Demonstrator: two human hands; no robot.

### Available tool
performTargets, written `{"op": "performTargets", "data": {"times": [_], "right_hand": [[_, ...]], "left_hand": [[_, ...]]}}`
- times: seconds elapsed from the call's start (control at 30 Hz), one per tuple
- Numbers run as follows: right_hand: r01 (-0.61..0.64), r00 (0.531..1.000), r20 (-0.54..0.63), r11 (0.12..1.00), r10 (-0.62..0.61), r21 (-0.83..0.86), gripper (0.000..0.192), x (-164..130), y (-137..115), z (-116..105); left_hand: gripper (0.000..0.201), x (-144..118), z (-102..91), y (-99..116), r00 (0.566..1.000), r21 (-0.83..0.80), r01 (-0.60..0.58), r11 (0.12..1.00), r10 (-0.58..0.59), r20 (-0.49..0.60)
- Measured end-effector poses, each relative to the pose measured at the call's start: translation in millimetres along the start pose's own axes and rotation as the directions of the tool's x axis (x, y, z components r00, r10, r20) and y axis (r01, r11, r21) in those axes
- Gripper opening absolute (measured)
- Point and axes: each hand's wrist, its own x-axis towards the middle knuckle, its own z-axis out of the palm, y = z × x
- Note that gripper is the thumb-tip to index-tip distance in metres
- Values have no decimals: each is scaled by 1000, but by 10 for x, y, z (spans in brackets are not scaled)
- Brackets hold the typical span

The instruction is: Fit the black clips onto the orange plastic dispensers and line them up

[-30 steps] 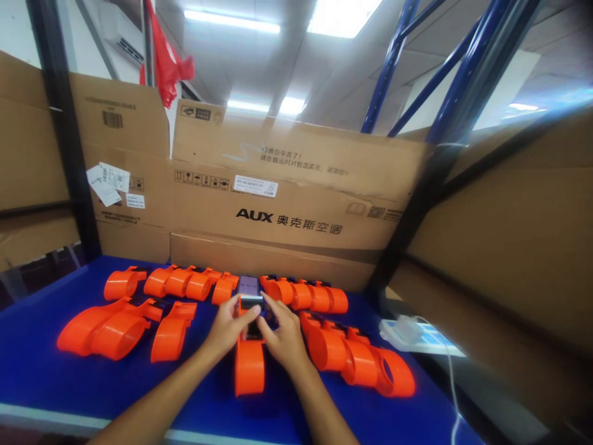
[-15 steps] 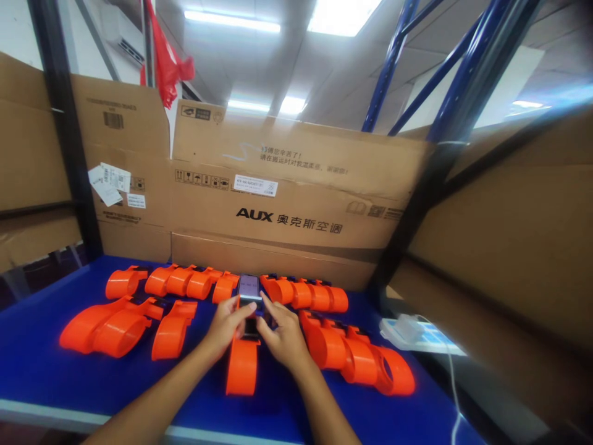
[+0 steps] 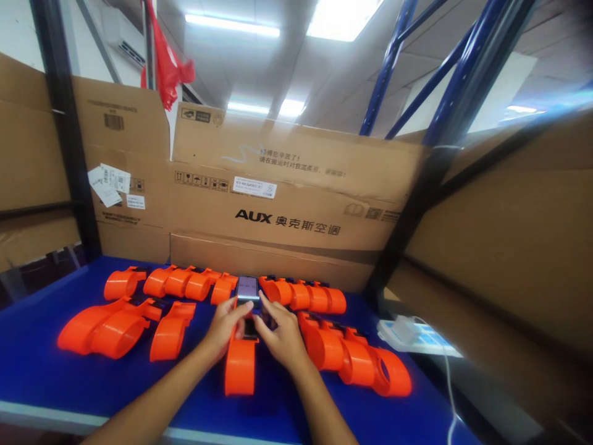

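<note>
Comparing this moment with the second before it, little has moved: the orange holder [image 3: 241, 366] under the hands has slid slightly to the left on the blue worktop [image 3: 37, 371] and both hands have crept a touch farther up toward the phone [image 3: 248, 288], so the fitting work at its top end looks to be ongoing rather than finished (a judgement only).

At the far left, loose orange holders [image 3: 111, 327] lie in a cluster, with a further row [image 3: 185, 283] behind them along the cardboard box [image 3: 287, 204].

The left hand [image 3: 225, 329] is half closed, its fingers curled against the left side of the holder's upper end and its thumb reaching toward the phone's lower edge. The phone lies flat with its screen lit, at or in the top of the holder; whether it is seated I cannot tell.

The right hand [image 3: 281, 334] is likewise partly closed, fingertips pinching at the dark clip part just right of the phone, the index finger stretched to the phone's corner.

Farther right, more orange holders [image 3: 356, 361] lie nested in a line, and a white charger [image 3: 405, 329] sits by the worktop's edge.
</note>
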Motion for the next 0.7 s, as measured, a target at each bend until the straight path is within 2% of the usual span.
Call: {"op": "performTargets", "data": {"times": [0.17, 0.37, 0.57, 0.7], "right_hand": [[60, 998, -11, 997, -61, -53, 47, 11, 21, -8], [133, 989, -28, 969, -142, -207, 40, -7, 73, 29], [123, 990, -19, 931, -138, -344, 45, -21, 54, 47], [106, 993, -14, 928, -119, -358, 53, -42, 40, 71]], "left_hand": [[36, 21, -3, 29, 993, -113, 67, 991, -78, -94], [38, 45, 9, -3, 973, -229, 182, 956, -209, -100], [34, 18, 56, 13, 981, -239, 161, 958, -182, -71], [33, -6, 75, 39, 989, -182, 131, 974, -140, -36]]}}
